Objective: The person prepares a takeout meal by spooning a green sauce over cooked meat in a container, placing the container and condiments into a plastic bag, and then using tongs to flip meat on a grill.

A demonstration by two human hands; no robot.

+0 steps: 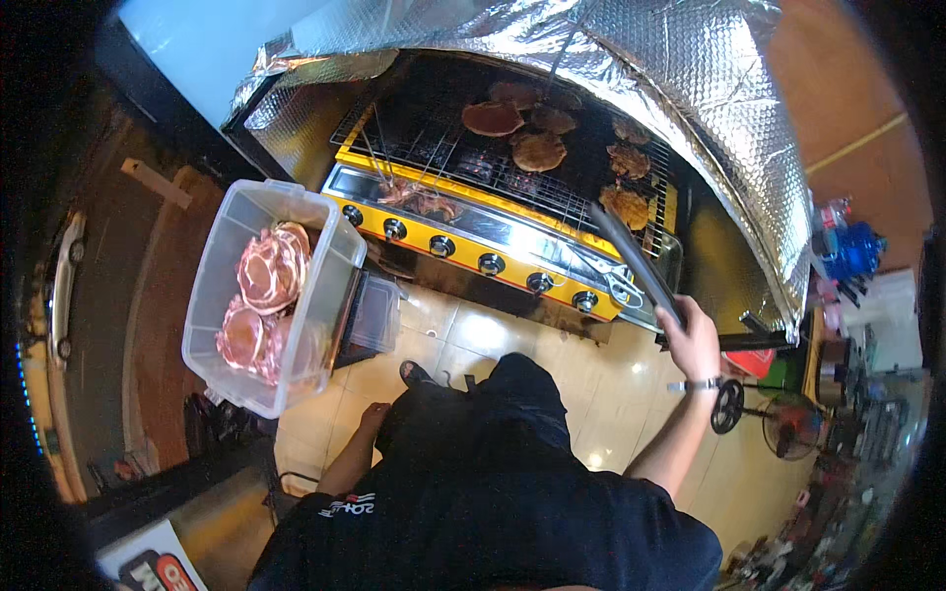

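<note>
My right hand (693,336) grips a pair of dark tongs (634,255). Their far end reaches over the front right edge of the grill, close to a browned slice of meat (627,205); I cannot tell whether they touch. More slices lie on the wire grate, among them a browned one (539,152) and a redder one (492,119) near the back. Low beside my thigh hangs my left hand (375,416), partly hidden by my dark clothing, its fingers unclear. To the left, a clear plastic tub (194,303) holds raw meat slices (267,272).
White-handled scissors (619,282) rest on the grill's yellow front panel (465,250), which carries several knobs. Meat scraps (417,198) lie at its left. A foil-lined hood (709,96) arches over the grate. A fan (792,426) stands at right on the tiled floor (613,414).
</note>
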